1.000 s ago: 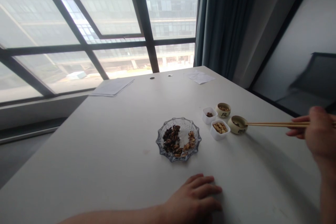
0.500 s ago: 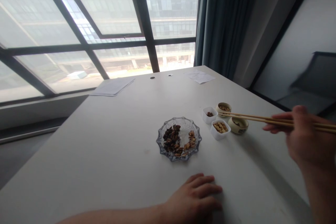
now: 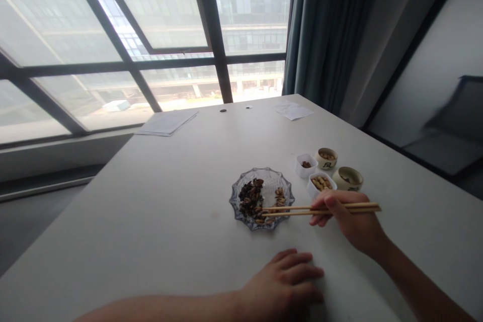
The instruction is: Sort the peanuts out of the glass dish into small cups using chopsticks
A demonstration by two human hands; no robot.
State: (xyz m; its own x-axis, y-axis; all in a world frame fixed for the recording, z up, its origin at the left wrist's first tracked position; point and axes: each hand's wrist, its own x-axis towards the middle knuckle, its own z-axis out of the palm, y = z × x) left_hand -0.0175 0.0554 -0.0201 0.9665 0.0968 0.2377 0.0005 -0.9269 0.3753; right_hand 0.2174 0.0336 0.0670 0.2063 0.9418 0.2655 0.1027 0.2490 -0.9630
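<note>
My right hand (image 3: 345, 214) is closed around a pair of wooden chopsticks (image 3: 294, 210). Their tips are over the scalloped glass bowl (image 3: 236, 209), a little apart, and I cannot tell whether they touch anything. Dark dried pieces (image 3: 251, 197) fill the bowl's left side, and brown striped nuts or seeds (image 3: 279, 196) lie along its right. Nearer me, my left hand (image 3: 289, 279) rests on the table, fingers spread, holding nothing.
Right of the bowl stand a white cup of brown pieces (image 3: 304, 172), a white cup of peanuts (image 3: 314, 188) and two cream-coloured pots (image 3: 327, 165), all close together. Papers (image 3: 168, 123) lie at the far left of the white table (image 3: 169, 221), with another sheet (image 3: 294, 110) at the far right.
My right hand has swung left and nearer, bringing the chopstick tips from the small cups and pots to the glass bowl. The left hand stays on the table; the view has shifted slightly.
</note>
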